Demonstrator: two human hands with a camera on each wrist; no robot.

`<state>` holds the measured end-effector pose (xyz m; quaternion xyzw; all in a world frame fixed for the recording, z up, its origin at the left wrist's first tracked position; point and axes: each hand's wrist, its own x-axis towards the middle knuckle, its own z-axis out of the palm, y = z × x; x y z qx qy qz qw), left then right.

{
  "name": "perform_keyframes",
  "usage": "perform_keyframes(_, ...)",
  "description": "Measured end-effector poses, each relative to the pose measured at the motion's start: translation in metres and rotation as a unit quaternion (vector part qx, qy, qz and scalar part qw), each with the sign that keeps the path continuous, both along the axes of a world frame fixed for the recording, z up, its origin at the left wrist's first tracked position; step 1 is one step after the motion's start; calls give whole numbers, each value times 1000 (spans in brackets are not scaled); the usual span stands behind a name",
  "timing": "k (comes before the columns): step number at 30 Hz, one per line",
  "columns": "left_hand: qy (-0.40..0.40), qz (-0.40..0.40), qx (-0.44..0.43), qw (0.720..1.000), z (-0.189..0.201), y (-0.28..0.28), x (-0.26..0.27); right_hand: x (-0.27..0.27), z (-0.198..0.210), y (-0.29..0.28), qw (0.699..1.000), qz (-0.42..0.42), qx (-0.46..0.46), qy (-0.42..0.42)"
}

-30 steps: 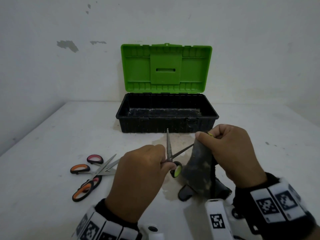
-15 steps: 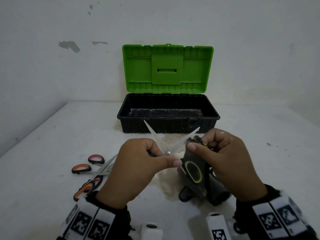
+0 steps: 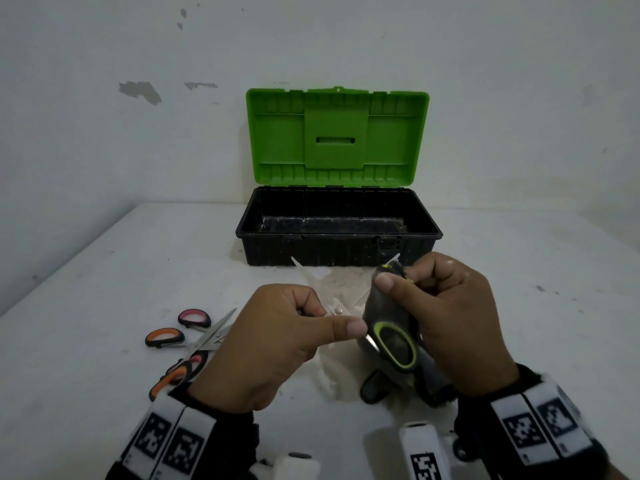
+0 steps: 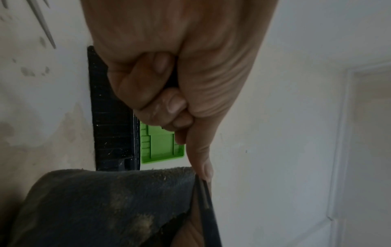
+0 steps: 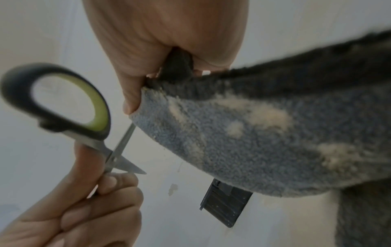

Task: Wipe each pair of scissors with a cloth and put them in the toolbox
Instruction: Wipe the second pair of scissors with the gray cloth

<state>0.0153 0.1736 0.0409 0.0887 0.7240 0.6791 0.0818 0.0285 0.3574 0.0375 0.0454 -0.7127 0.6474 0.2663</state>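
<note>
The cloth hides one handle of the green-handled scissors.

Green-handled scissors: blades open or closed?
Open. The green-handled scissors show two blades splayed in a V from the pivot, pinched by the left hand.

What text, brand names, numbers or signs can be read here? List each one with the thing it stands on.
No words, brands or numbers can be read in any view.
Wrist bands: black-and-white square code patterns only, no letters.
White block at the bottom edge: another square code pattern, no letters.
Toolbox, its green lid, the scissors and cloth: no print visible.
</note>
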Motion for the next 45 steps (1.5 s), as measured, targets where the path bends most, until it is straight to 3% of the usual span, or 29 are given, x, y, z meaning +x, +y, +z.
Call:
perform_keyframes(9, -62, -16, 30, 997, -9, -3, -4, -25, 2, 23, 995, -75, -60, 9)
perform_keyframes(16, -70, -5, 35, 997, -11, -3, -10, -10, -1, 6, 1000, -6, 1, 23)
perform_keyframes(20, -1, 10, -20, 1000, -11, 1, -6, -12, -8, -1, 998, -20, 58, 19)
perform_keyframes(23, 63, 43, -85, 993, -12, -1, -6, -21, -7, 7, 996, -81, 37, 2)
perform_keyframes(26, 85, 63, -138, 985, -11, -4, -6, -17, 0, 12, 995, -83, 56, 4)
perform_keyframes(30, 118, 83, -169, 975, -11, -2, -7, -5, 5, -2, 980, -26, 199, 5)
perform_keyframes(33, 133, 86, -183, 970, -10, 0, -4, -5, 1, -13, 961, -29, 275, -18)
perform_keyframes(37, 135, 97, -180, 970, -10, 1, -3, -7, 2, -8, 960, -88, 267, -14)
perform_keyframes(41, 143, 97, -207, 963, -8, 1, -3, -2, 0, -17, 958, -46, 284, -13)
perform_keyframes(45, 142, 113, -245, 952, -6, 3, -3, -5, 0, -14, 956, -78, 283, -17)
